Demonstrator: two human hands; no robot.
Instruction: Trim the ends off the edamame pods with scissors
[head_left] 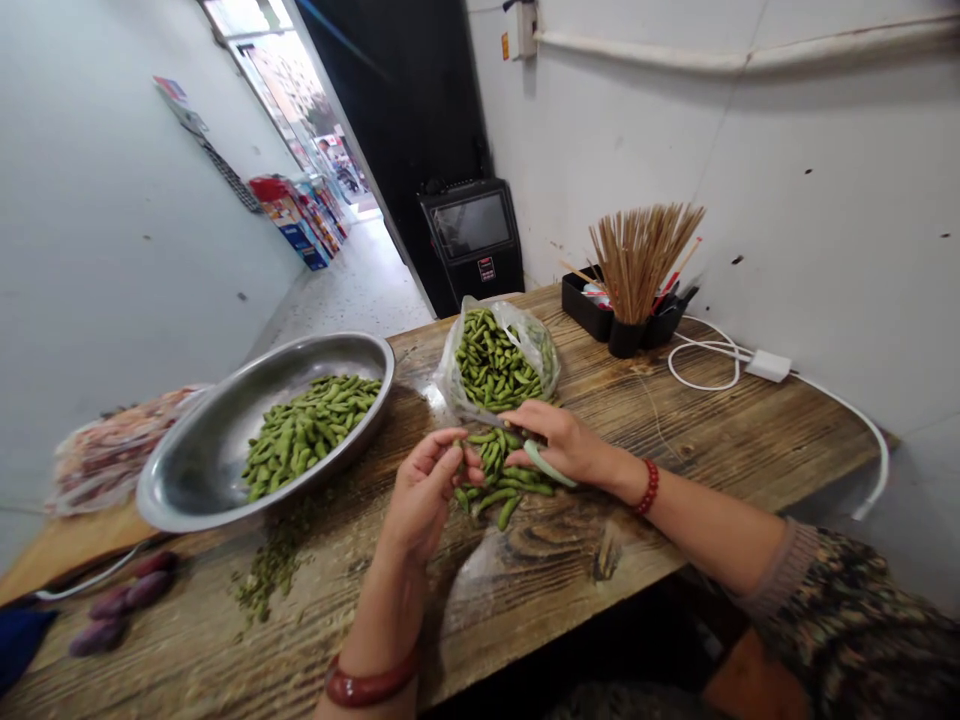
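Nearest the camera, a red bangle [371,683] circled the left wrist, and a patterned sleeve [862,590] ended in a ribbed cuff on the right arm. Both arms extended over a wood-grained table [525,610]. Left hand [424,490]: thumb and fingers pinched a green soybean pod [458,450], partly hidden by the fingertips. Right hand [559,440]: fingers were closed around scissors [541,460] with pale green handles, blades pointing to the left; a red beaded bracelet [649,487] lay at the wrist. Loose pods [510,508] were heaped on the tabletop between and below the hands. To the left lay green trimmings [270,575] and purplish oblong vegetables [109,605]; beyond them, a metal basin [217,450] contained piled pods [307,435]. Behind the hands stood an open clear plastic bag [525,325] of further pods [495,360]. Farther back, wooden skewers [637,260] rose from a black holder [626,338], near a looped white cable [701,388]. Beyond the table stood a black-framed screen [472,225].
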